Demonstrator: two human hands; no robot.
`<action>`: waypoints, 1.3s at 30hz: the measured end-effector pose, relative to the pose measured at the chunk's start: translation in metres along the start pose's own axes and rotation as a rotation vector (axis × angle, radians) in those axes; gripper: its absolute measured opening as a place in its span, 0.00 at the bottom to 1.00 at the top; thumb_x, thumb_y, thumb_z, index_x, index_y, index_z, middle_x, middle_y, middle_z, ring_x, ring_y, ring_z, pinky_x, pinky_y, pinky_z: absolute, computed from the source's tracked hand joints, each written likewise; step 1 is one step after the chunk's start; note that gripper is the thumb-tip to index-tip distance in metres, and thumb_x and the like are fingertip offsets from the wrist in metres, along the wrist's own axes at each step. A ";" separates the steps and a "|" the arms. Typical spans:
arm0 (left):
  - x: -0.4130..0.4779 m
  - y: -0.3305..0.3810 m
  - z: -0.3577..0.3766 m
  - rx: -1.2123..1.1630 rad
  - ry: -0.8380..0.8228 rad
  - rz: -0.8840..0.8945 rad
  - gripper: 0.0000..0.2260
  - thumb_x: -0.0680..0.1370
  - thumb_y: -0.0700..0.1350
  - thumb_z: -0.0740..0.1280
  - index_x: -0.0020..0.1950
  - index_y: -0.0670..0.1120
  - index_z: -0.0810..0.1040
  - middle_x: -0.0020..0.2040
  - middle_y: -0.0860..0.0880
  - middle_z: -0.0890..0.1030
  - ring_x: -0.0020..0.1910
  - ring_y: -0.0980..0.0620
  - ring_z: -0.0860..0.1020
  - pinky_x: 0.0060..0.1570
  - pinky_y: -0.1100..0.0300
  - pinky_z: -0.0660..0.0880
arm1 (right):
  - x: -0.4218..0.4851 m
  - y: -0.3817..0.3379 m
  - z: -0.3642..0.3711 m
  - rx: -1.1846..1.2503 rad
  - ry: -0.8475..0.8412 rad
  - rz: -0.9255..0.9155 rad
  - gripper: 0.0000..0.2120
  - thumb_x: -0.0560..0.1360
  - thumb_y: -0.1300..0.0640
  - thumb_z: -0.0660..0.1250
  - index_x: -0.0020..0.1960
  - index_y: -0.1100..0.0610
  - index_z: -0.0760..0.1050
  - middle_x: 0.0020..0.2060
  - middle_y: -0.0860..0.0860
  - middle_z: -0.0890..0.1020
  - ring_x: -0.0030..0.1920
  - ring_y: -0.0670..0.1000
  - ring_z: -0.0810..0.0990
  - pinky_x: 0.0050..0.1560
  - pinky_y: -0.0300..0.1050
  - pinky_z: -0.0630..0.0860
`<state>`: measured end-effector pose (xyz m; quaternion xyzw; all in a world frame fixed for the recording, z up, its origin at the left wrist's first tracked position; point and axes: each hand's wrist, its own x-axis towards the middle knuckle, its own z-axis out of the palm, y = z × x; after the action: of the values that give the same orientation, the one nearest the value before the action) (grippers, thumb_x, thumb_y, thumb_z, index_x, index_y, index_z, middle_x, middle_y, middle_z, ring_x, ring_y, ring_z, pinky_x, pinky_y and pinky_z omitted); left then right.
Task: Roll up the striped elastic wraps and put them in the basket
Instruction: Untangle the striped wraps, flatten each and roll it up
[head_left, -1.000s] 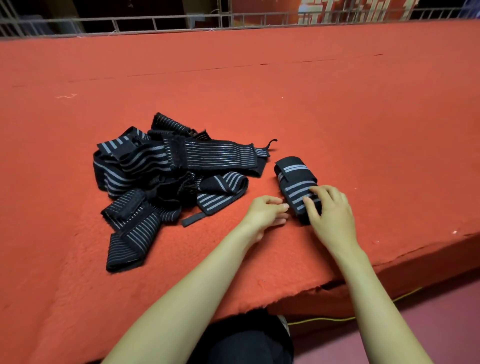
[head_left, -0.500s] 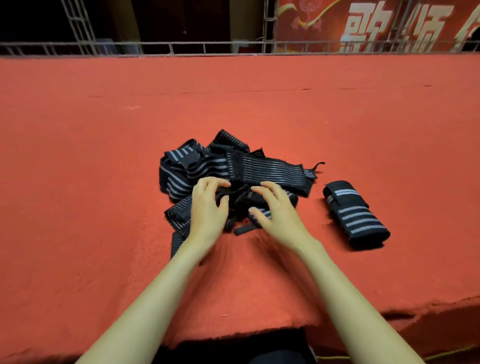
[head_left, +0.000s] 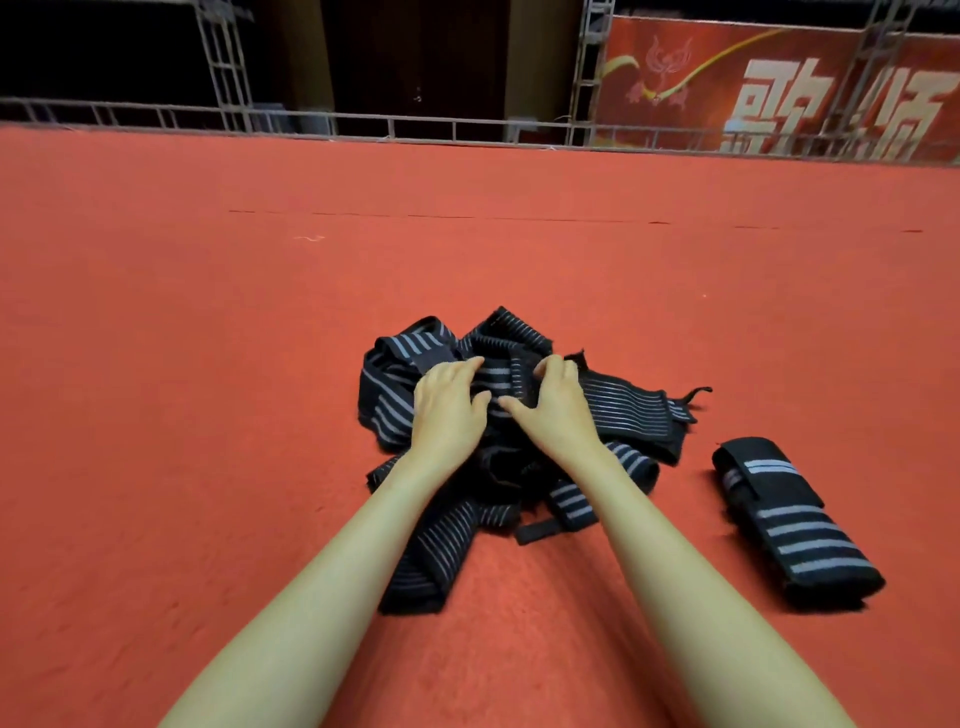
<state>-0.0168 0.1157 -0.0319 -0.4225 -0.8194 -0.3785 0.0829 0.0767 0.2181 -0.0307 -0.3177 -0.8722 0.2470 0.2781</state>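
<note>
1. The pile of striped wraps (head_left: 623, 410) is stretchy woven cloth. It is black with grey lines, matt and a bit ribbed.
2. The rolled wrap (head_left: 795, 525) is the same matt cloth. The flap on it looks smoother and plain.
3. The red carpet (head_left: 208, 364) looks like felt. It is matt, rough and a little fuzzy.
4. The rail (head_left: 415, 127) and the tall frame (head_left: 223, 67) are grey metal, dull and not shiny.
5. The red banner (head_left: 701, 104) looks like a smooth printed sheet.
</note>
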 end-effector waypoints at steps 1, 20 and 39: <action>-0.001 0.001 0.003 0.019 0.017 -0.012 0.21 0.79 0.46 0.63 0.72 0.46 0.67 0.67 0.48 0.71 0.68 0.48 0.64 0.69 0.53 0.56 | -0.001 0.004 0.003 0.000 0.014 -0.002 0.18 0.74 0.51 0.69 0.57 0.60 0.67 0.55 0.54 0.69 0.54 0.56 0.73 0.52 0.47 0.70; -0.054 -0.021 -0.052 -0.115 -0.075 -0.069 0.21 0.73 0.51 0.70 0.31 0.48 0.60 0.27 0.53 0.63 0.28 0.55 0.61 0.33 0.60 0.60 | -0.043 0.030 -0.023 -0.060 0.300 -0.122 0.18 0.72 0.64 0.68 0.61 0.64 0.72 0.57 0.59 0.75 0.60 0.60 0.71 0.64 0.47 0.62; -0.034 -0.044 -0.054 -0.038 -0.103 -0.010 0.28 0.70 0.51 0.74 0.67 0.47 0.72 0.66 0.49 0.71 0.67 0.50 0.64 0.67 0.58 0.61 | -0.047 -0.038 -0.002 0.212 -0.224 -0.043 0.07 0.76 0.58 0.67 0.53 0.56 0.79 0.46 0.47 0.81 0.47 0.44 0.76 0.44 0.30 0.66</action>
<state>-0.0383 0.0412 -0.0338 -0.4390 -0.8172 -0.3721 0.0305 0.0923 0.1602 -0.0219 -0.2382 -0.8734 0.3654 0.2165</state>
